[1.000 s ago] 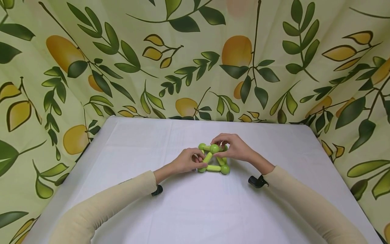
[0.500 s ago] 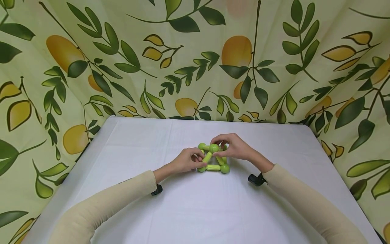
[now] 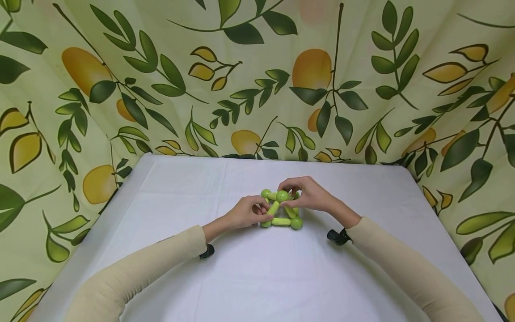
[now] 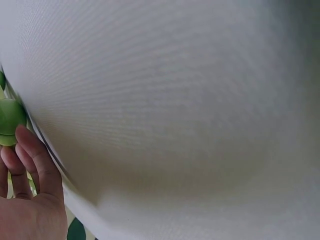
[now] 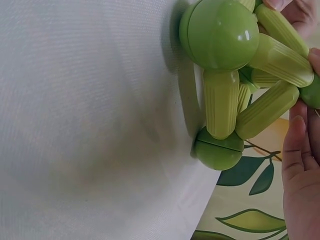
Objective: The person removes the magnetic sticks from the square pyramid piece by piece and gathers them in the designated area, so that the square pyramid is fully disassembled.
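Observation:
A frame of glossy green balls and ribbed yellow-green rods (image 3: 281, 222), which looks like a magnetic ball-and-stick building toy, rests on the white-covered table. My left hand (image 3: 246, 212) pinches its lower left corner, partly covering the ball (image 4: 11, 120) there. From the upper right, my right hand (image 3: 309, 193) holds the raised part, with thumb and fingers about a top ball (image 5: 311, 94). Two lower balls, one of them large in the right wrist view (image 5: 222, 35), touch or nearly touch the cloth. Fingers hide some of the joints at the back.
A white cloth (image 3: 257, 277) covers the table. Behind and beside it hangs a curtain (image 3: 257, 53) printed with leaves and orange fruit. Black wrist cameras sit under each cuff, the right one (image 3: 338, 237) and the left one (image 3: 207, 251).

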Action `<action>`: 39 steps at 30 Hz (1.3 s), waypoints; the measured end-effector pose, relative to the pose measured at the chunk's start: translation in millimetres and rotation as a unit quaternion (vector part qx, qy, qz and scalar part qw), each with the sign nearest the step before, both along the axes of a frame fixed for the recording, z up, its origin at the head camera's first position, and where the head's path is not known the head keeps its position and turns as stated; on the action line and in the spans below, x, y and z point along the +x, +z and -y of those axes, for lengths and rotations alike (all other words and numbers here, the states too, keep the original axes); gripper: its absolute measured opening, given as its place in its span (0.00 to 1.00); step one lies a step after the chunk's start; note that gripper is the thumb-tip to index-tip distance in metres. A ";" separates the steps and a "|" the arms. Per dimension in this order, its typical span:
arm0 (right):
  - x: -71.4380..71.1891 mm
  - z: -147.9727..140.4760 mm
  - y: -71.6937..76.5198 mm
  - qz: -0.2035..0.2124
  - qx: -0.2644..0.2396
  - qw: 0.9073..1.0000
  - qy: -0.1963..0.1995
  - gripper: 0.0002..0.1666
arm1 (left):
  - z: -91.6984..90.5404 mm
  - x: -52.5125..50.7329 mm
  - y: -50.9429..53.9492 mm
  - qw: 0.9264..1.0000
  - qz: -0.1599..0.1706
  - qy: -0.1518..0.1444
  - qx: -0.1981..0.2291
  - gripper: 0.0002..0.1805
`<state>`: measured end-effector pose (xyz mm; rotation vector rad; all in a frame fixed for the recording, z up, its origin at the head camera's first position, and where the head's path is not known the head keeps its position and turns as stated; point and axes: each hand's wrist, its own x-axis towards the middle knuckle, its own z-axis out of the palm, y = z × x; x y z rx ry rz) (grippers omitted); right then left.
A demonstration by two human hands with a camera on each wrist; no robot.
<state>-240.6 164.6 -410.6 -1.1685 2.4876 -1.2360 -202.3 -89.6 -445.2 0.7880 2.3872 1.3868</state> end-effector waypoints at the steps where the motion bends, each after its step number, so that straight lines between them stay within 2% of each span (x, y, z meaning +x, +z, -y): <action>1: -0.3 0.0 -0.3 0.002 -0.001 1.000 0.000 0.19 | 0.1 0.0 0.0 1.000 0.000 0.000 -0.001 0.07; 10: -1.7 -0.1 -3.0 0.020 -0.018 1.000 -0.001 0.19 | 0.2 -0.2 -0.4 1.000 -0.010 0.003 -0.002 0.07; 15: -2.0 0.6 -2.6 0.025 -0.021 0.999 -0.005 0.19 | 0.4 0.0 -0.6 1.000 -0.002 0.005 0.003 0.07; 24: -2.9 2.9 -1.6 -0.015 -0.028 0.999 -0.004 0.18 | 0.4 -1.5 -0.9 1.000 -0.017 0.005 0.003 0.07; 28: -3.8 3.6 -2.1 -0.020 -0.024 1.000 -0.001 0.18 | 0.4 -1.6 -0.4 1.000 -0.016 0.006 0.001 0.07; 33: -4.6 5.6 -4.0 -0.003 -0.029 1.000 0.006 0.19 | 0.5 -2.1 0.5 1.000 -0.008 0.012 -0.002 0.07; 39: -3.5 7.8 -4.5 0.005 -0.046 0.999 0.006 0.20 | 0.2 -3.6 1.5 1.000 -0.023 0.009 -0.009 0.08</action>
